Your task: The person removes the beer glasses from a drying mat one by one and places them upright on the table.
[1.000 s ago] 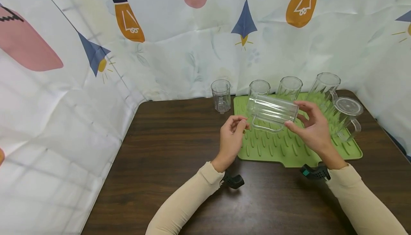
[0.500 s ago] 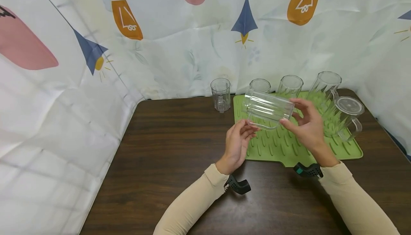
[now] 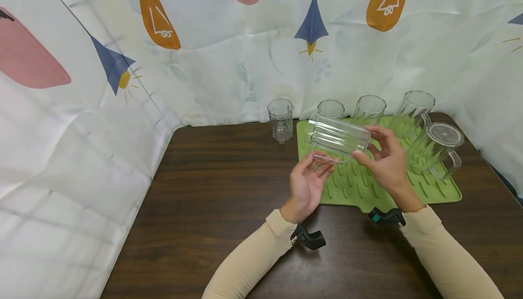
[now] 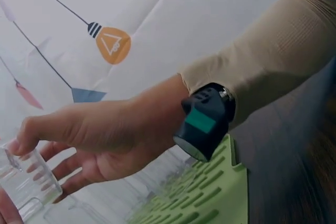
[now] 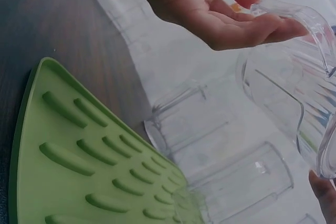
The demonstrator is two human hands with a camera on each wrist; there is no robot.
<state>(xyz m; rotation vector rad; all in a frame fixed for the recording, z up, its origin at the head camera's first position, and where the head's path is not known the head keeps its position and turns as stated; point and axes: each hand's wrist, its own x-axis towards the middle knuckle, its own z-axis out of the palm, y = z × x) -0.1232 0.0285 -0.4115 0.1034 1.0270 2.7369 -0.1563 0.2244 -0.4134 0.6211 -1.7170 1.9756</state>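
Observation:
A clear glass mug point(image 3: 339, 135) lies tilted on its side in the air above the green drying mat point(image 3: 351, 194). My right hand point(image 3: 386, 162) grips one end of it between thumb and fingers; the left wrist view also shows this right hand point(image 4: 100, 135) on the mug. At the mug's lower left, my left hand point(image 3: 308, 185) has its thumb and fingertips at the handle point(image 3: 331, 159). In the right wrist view the left hand point(image 5: 210, 14) pinches that handle, thumb on one side and fingers on the other.
Several glass mugs stand on the mat, among them one at the back right point(image 3: 412, 108) and a closed-end-up one point(image 3: 443, 144) at the right. Another glass mug point(image 3: 280, 119) stands on the dark wooden table point(image 3: 220, 167) left of the mat. Printed fabric point(image 3: 224, 76) hangs behind.
The right hand has carried the mug slightly left. My left hand has moved right and its fingers have come to the mug's handle.

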